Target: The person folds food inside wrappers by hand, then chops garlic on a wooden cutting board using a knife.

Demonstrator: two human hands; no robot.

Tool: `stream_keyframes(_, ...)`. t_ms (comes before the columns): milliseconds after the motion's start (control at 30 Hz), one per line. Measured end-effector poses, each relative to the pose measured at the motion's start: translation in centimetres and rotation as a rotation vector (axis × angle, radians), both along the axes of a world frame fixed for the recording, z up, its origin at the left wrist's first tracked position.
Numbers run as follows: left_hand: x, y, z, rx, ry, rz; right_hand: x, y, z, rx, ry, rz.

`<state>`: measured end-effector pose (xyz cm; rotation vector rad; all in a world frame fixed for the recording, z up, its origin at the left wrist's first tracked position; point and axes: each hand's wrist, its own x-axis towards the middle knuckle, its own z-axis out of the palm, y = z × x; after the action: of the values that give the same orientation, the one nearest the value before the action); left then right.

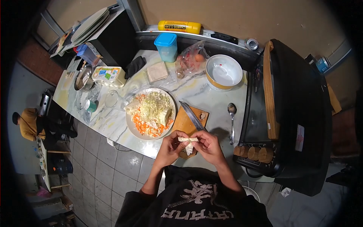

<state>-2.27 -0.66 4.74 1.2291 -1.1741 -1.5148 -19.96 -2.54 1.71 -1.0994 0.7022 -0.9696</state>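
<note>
Between the fingertips of my left hand [172,146] and my right hand [208,145] is a pale piece of cabbage [189,148], pinched from both sides. Both hands are closed on it, above the near end of a wooden cutting board [179,125]. A knife [192,116] lies across the board, its handle end near my right fingers. To the left of the board stands a large plate [132,131] heaped with shredded cabbage [152,103] and chopped carrot [141,126]. A larger cabbage chunk [165,116] rests on the heap's right side.
A spoon [231,121] lies right of the board, beside a large black oven-like appliance [298,102]. Behind are a bowl [224,72], a plastic bag [191,60] and a blue-lidded container [166,47]. Another person [29,126] stands far left.
</note>
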Motion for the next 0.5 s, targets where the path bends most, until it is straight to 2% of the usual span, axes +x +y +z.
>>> stream_keyframes(500, 0.0, -0.2, -0.6, -0.052, -0.031, -0.035, -0.2, 0.4, -1.1, -0.033, -0.025, -0.067)
